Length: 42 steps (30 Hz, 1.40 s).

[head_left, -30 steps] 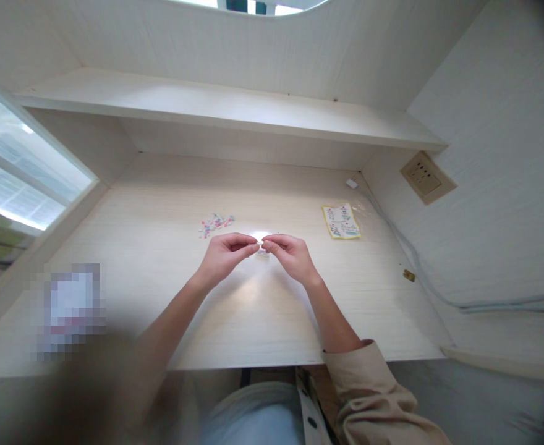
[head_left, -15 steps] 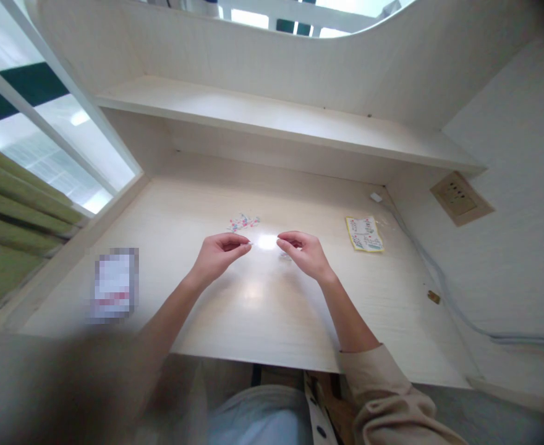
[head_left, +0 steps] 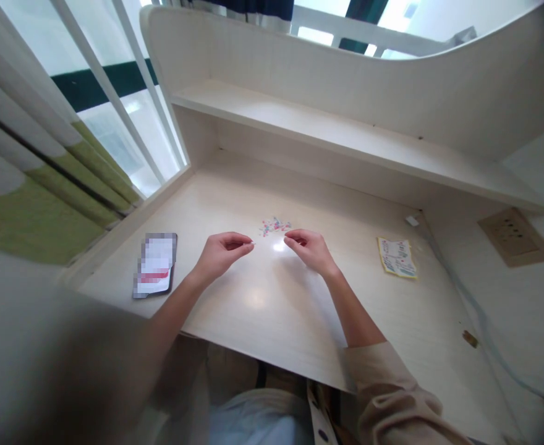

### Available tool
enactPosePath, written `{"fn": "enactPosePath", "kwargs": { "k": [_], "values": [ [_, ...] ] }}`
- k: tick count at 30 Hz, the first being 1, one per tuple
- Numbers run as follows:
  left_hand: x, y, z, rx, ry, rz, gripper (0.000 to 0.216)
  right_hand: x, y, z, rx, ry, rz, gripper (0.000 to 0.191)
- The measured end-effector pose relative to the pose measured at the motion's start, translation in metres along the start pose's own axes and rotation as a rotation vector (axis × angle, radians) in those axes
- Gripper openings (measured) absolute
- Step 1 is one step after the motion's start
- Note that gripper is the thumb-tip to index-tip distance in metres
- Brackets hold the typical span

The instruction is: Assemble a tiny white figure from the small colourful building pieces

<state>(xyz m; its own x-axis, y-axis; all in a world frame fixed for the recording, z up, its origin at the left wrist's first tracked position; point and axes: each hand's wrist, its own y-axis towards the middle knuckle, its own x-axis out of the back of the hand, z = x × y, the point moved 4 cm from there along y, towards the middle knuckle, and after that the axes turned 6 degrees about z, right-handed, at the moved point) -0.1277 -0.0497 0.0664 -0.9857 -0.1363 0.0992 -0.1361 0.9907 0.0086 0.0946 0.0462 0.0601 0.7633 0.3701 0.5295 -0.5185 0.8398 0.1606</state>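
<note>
My left hand [head_left: 221, 254] is held over the desk, thumb and forefinger pinched on a tiny whitish piece [head_left: 253, 243] too small to name. Facing it, a short gap to the right, my right hand [head_left: 310, 250] is closed in a pinch as well. What its fingertips hold, if anything, cannot be made out. Just beyond both hands lies a loose scatter of small pink, blue and white pieces [head_left: 276, 226], like beads, on the desk.
A phone [head_left: 155, 266] with a blurred screen lies on the left of the desk [head_left: 253, 327]. To the right are a yellow-edged printed packet [head_left: 397, 258], a white plug-like block [head_left: 412, 220], a small brown piece [head_left: 470, 338] and a cable [head_left: 462, 290]. A shelf [head_left: 323, 136] runs along the back.
The view has swung left and tilted, so the desk items appear farther right. Both hands keep their pinch, and the small pieces now show between and behind them.
</note>
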Motion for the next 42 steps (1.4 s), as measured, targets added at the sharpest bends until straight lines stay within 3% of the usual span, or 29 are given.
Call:
{"fn": "enactPosePath", "kwargs": {
  "k": [5, 8, 16, 30, 34, 38, 42],
  "values": [
    [-0.001, 0.002, 0.004, -0.013, -0.015, 0.010, 0.025, -0.008, 0.009, 0.003, 0.037, -0.127, 0.030, 0.019],
    [-0.003, 0.004, 0.006, -0.020, -0.016, 0.021, 0.026, -0.022, 0.023, 0.006, 0.041, -0.313, 0.121, 0.021],
    [-0.008, 0.006, 0.009, 0.000, 0.014, 0.041, 0.025, -0.051, 0.053, 0.003, -0.118, -0.718, 0.318, 0.030],
    [-0.010, 0.009, 0.006, -0.002, 0.047, 0.057, 0.024, -0.061, 0.061, 0.004, -0.104, -0.841, 0.374, 0.031],
    [-0.012, 0.009, 0.005, -0.009, 0.035, 0.061, 0.025, -0.054, 0.055, 0.012, -0.050, -0.772, 0.322, 0.032],
    [-0.022, 0.011, 0.003, -0.038, 0.036, 0.090, 0.027, -0.029, 0.037, 0.027, 0.117, -0.478, 0.202, 0.026],
    [-0.041, 0.016, 0.000, -0.041, 0.021, 0.126, 0.027, 0.003, 0.012, 0.030, 0.149, -0.202, 0.063, 0.020]
  ]
}}
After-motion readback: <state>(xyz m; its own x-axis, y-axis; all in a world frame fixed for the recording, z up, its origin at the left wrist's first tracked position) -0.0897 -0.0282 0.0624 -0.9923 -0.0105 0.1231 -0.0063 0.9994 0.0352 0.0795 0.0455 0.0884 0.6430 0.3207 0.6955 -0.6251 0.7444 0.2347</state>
